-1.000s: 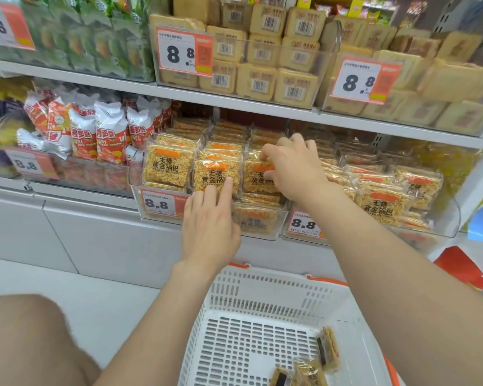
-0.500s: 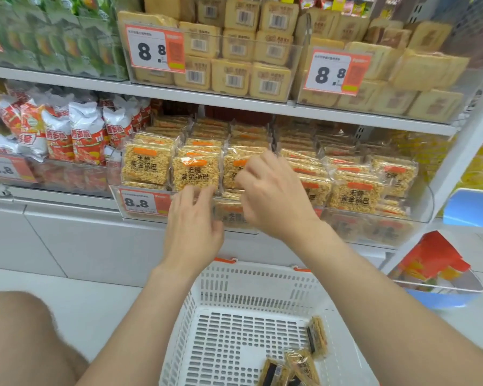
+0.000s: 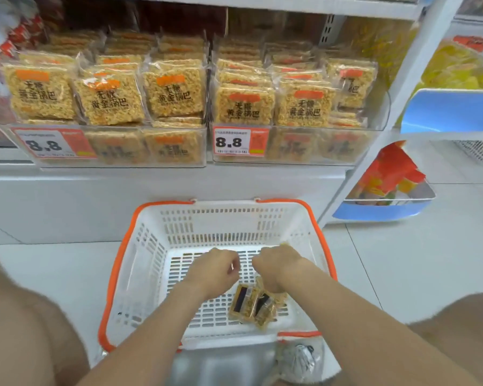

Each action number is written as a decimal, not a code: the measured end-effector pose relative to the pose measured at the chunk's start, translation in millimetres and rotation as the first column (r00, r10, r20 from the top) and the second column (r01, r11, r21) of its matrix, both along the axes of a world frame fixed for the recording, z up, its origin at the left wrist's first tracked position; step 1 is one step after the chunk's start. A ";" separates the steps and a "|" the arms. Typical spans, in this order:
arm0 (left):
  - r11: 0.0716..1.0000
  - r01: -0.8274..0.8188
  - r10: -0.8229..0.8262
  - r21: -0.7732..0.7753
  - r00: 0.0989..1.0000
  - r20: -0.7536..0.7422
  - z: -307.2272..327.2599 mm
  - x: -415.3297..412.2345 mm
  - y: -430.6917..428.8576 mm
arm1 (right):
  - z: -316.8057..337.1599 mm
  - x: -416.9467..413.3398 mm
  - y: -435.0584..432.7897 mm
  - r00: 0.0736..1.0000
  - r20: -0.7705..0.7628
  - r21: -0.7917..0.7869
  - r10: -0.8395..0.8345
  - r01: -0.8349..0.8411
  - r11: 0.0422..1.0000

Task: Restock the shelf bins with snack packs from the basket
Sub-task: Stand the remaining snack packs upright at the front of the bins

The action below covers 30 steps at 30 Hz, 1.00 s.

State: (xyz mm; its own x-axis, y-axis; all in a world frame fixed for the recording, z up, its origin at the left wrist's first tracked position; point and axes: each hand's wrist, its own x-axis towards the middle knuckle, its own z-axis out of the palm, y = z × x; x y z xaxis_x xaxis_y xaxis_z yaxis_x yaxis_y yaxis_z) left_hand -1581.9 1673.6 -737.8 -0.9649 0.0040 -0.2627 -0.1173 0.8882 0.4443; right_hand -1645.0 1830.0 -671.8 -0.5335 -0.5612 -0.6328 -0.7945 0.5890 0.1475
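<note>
The white basket (image 3: 221, 221) with an orange rim stands on the floor below the shelf. Two snack packs (image 3: 244, 303) lie face down on its bottom, near my right wrist. My right hand (image 3: 276, 266) is down in the basket with its fingers curled round a snack pack, only a yellowish edge (image 3: 284, 245) of which shows. My left hand (image 3: 215, 270) hovers beside it with curled fingers and nothing visible in them. Above, the left shelf bin (image 3: 117, 160) and the right shelf bin (image 3: 343, 151) hold several rows of upright rice-cracker packs (image 3: 109, 98).
Price tags reading 8.8 (image 3: 239, 142) hang on the bin fronts. Red and white snack bags (image 3: 11, 32) fill the bin further left. A white shelf post (image 3: 402, 79) and a side rack with blue trays (image 3: 452, 110) stand on the right. My knees (image 3: 20, 330) flank the basket.
Both hands have left the packs in the shelf bin and dropped into the basket. My view has tilted down, and the right hand has closed round a pack.
</note>
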 end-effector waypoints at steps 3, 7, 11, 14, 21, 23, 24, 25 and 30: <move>0.998 0.058 -0.059 0.014 0.985 0.164 -40.6 1.4 20.6 | -23.2 3.6 4.2 1.000 0.009 -0.020 -0.009 0.009 1.000; 0.988 0.152 -0.143 0.001 0.930 0.339 -77.1 8.9 44.5 | -47.6 1.6 5.6 1.000 0.012 -0.057 -0.022 0.023 0.998; 0.937 0.342 -0.270 -0.063 0.831 0.487 -103.9 16.1 63.2 | -66.0 -6.3 16.7 0.997 0.035 0.005 -0.069 0.069 0.998; 0.956 0.285 -0.273 0.066 0.788 0.552 -107.3 11.7 67.9 | -77.4 -8.0 25.2 0.994 0.046 0.075 -0.101 0.097 0.992; 0.989 0.124 -0.150 0.086 0.852 0.502 -118.2 2.0 56.7 | -77.3 -11.7 21.3 0.990 0.067 0.068 -0.121 0.117 0.991; 0.991 0.072 -0.117 0.113 0.873 0.473 -114.8 3.0 49.1 | -72.4 -11.7 19.0 0.990 0.075 0.050 -0.122 0.119 0.992; 0.989 0.050 -0.111 0.142 0.880 0.462 -113.1 4.2 45.2 | -69.6 -11.0 18.2 0.989 0.075 0.041 -0.127 0.124 0.991; 0.984 0.025 -0.103 0.176 0.886 0.452 -112.1 6.0 41.1 | -67.3 -10.5 17.5 0.989 0.072 0.034 -0.128 0.126 0.991; 0.962 -0.109 0.001 0.250 0.918 0.397 -101.0 16.8 24.7 | -50.6 -7.6 15.6 0.984 0.089 0.008 -0.158 0.157 0.987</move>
State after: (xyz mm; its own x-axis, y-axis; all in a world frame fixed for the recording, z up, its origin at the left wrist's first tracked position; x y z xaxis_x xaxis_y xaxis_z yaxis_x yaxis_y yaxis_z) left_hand -1565.1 1698.3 -838.8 -0.7856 0.0750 -0.6142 -0.3740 0.7331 0.5680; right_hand -1652.6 1845.6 -722.4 -0.5567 -0.4740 -0.6822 -0.7018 0.7077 0.0810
